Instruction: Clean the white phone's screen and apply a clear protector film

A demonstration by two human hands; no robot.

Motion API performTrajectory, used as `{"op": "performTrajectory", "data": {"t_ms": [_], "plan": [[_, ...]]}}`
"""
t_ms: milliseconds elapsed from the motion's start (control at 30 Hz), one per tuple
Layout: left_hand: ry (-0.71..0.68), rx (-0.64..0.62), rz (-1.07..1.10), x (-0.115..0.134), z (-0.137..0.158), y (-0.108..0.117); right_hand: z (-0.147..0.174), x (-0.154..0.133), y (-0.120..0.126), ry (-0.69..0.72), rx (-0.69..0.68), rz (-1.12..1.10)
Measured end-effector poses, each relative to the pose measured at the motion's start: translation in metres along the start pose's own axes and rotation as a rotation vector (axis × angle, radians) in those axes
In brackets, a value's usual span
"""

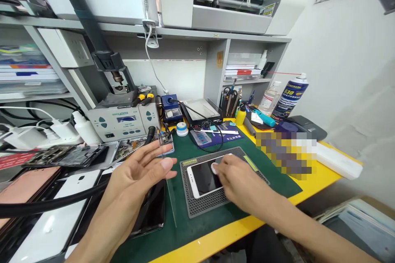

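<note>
A white smartphone (202, 178) with a dark screen lies face up on a grey honeycomb-patterned mat (200, 210). My right hand (236, 176) is over the phone's right half, its fingers closed on a small white pad (213, 168) that touches the screen. The pad is mostly covered by the fingers. To the left, my left hand (138, 181) is raised off the table, thumb and fingers pinching a thin clear screen protector (172, 201) by its edges. The sheet stands nearly upright and shows almost edge-on.
Several phones, among them a white one (52, 218), lie at left with a black hose (61, 207) across them. Behind stand a hot air station (126, 123), a small white jar (182, 129), a yellow bottle (240, 116) and a spray can (290, 98). A white box (333, 160) lies at right.
</note>
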State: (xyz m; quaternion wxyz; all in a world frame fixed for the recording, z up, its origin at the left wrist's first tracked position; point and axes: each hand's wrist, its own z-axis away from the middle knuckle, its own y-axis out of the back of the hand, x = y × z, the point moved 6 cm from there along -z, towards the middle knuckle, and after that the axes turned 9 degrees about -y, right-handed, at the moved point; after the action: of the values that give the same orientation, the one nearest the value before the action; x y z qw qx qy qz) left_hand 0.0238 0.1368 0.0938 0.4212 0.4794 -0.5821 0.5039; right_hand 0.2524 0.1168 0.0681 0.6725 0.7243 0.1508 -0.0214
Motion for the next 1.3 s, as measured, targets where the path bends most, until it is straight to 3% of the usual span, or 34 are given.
{"op": "performTrajectory", "data": {"t_ms": [133,233,333,400,467,700,767,867,967,1033,1133,1300], "plan": [[0.044,-0.007,0.053,-0.001,-0.001,0.001,0.002,0.024,0.004,-0.179,0.061,0.025],[0.052,0.0,0.043,-0.001,-0.001,0.0,0.009,-0.006,-0.006,-0.197,0.068,0.028],[0.054,0.0,0.012,-0.003,-0.002,0.002,0.015,-0.051,-0.02,-0.078,0.024,0.003],[0.058,-0.002,0.001,-0.006,-0.004,0.004,0.018,-0.065,-0.025,0.003,0.0,0.003],[0.062,-0.002,-0.003,-0.008,-0.006,0.007,0.022,-0.056,-0.023,0.018,0.012,-0.035],[0.082,0.047,-0.027,-0.009,-0.009,0.009,0.032,0.041,0.001,-0.227,0.144,-0.063],[0.086,0.067,-0.034,-0.008,-0.007,0.007,0.033,0.044,0.0,-0.273,0.172,-0.054],[0.093,0.063,-0.043,-0.01,-0.006,0.005,0.036,0.017,-0.012,-0.285,0.191,-0.048],[0.092,0.034,-0.061,-0.015,-0.007,0.006,0.034,-0.027,-0.029,-0.13,0.11,-0.061],[0.09,0.018,-0.074,-0.017,-0.007,0.007,0.033,-0.041,-0.033,-0.071,0.068,-0.085],[0.093,0.012,-0.082,-0.016,-0.005,0.005,0.033,-0.024,-0.024,-0.118,0.091,-0.192],[0.078,0.036,-0.065,-0.005,0.002,-0.004,0.045,0.04,0.0,-0.321,0.111,-0.318]]}}
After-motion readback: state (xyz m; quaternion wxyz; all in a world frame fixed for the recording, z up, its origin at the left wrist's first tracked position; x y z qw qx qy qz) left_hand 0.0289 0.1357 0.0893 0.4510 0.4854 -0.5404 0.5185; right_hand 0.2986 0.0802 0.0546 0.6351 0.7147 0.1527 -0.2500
